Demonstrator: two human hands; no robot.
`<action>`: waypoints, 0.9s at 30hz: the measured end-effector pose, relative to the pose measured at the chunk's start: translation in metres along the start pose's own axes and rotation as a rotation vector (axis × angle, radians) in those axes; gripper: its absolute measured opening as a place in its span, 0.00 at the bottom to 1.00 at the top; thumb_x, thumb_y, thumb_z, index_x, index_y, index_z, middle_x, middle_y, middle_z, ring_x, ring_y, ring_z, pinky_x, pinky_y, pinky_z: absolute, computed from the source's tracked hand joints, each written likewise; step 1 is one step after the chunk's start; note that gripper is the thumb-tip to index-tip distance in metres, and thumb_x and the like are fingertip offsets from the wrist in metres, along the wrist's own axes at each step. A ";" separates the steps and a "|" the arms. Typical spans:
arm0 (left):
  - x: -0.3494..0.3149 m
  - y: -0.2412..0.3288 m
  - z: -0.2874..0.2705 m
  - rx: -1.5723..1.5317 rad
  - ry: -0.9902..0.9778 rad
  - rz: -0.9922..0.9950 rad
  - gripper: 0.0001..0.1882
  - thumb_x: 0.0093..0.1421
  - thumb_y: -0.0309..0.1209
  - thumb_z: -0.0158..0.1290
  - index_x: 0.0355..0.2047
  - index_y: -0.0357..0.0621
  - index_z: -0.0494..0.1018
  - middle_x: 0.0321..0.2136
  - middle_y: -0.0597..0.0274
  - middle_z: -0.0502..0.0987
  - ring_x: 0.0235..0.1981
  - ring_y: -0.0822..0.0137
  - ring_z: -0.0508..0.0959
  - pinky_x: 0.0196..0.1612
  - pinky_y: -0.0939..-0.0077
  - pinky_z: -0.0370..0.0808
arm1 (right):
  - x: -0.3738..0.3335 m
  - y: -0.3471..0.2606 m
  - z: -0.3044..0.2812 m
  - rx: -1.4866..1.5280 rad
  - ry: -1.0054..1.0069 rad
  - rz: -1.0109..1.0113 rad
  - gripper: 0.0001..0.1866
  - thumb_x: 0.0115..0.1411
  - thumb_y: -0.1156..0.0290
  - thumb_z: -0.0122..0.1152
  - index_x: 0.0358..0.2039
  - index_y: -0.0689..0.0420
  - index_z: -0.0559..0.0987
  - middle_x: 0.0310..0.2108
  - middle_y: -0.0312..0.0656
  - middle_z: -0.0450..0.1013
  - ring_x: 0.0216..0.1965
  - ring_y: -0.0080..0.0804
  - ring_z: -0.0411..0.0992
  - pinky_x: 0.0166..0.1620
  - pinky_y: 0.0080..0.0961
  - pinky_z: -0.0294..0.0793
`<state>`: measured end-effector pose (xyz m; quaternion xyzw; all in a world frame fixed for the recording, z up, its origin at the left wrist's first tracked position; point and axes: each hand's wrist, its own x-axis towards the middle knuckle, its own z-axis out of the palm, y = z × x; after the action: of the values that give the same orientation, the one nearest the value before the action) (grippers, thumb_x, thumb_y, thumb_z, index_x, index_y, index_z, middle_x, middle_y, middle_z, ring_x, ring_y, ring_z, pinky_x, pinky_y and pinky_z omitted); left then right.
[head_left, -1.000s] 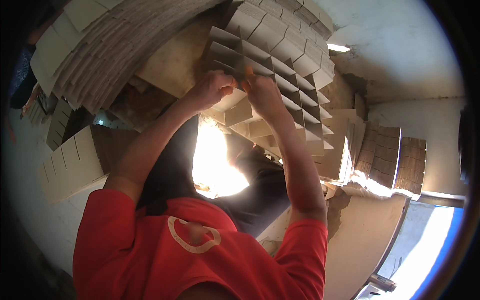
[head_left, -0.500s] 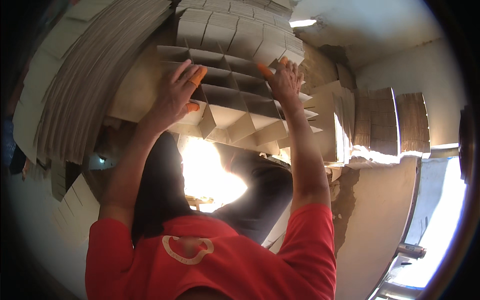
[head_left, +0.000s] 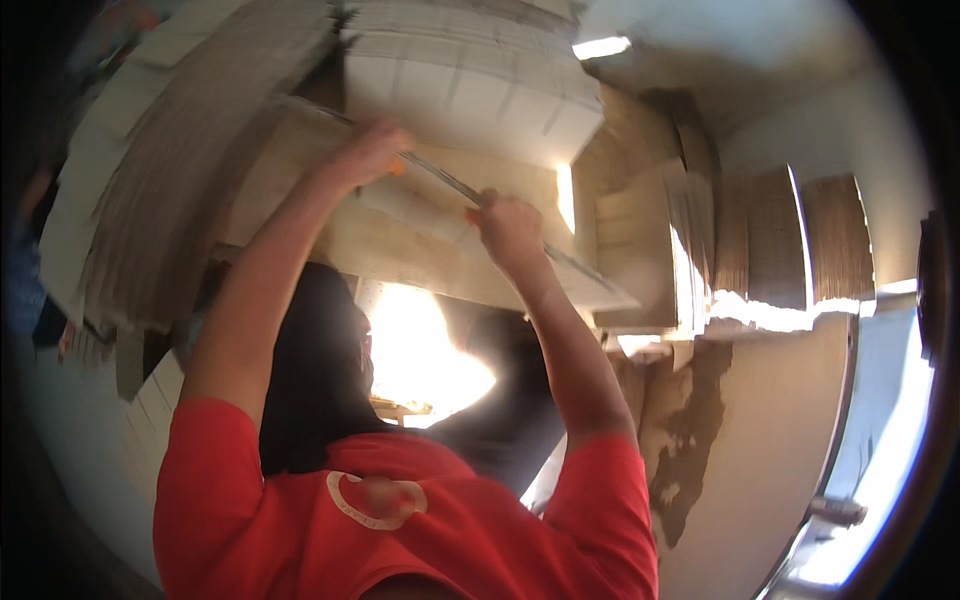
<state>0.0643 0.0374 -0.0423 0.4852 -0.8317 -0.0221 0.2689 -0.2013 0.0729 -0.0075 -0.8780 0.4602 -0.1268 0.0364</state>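
Observation:
A cardboard divider (head_left: 440, 177) is folded flat and held up on edge, so mostly a thin slanting line of it shows, running from far left to near right. My left hand (head_left: 370, 152) is closed on its upper edge toward the far end. Closer in and to the right, my right hand (head_left: 510, 232) grips the same edge. Both hands are smeared by motion, and orange finger covers (head_left: 397, 168) show on them. Beneath is a pale tan work surface (head_left: 440, 262).
A tall leaning stack of cardboard sheets (head_left: 180, 160) fills the left side. Slotted cardboard pieces (head_left: 460, 95) are piled at the back. More cardboard stacks (head_left: 775, 240) stand at the right by a wall. Bright light glares between my legs.
The divider was an opened grid of cells under my spread hands; now it is collapsed flat and raised on edge. My right hand came nearer and leftward, and both hands closed on it.

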 end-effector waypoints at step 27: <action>-0.139 -0.025 -0.274 1.155 -0.020 -0.836 0.18 0.62 0.38 0.48 0.48 0.40 0.69 0.39 0.59 0.75 0.45 0.59 0.71 0.44 0.55 0.70 | -0.132 -0.122 -0.290 1.422 0.584 -0.976 0.30 0.61 0.50 0.50 0.43 0.70 0.72 0.29 0.55 0.74 0.33 0.46 0.74 0.37 0.38 0.75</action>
<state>0.2664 0.1990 0.1255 0.8283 -0.4570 0.3164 -0.0698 -0.2495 0.2662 0.2698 -0.6789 -0.1586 -0.5993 0.3935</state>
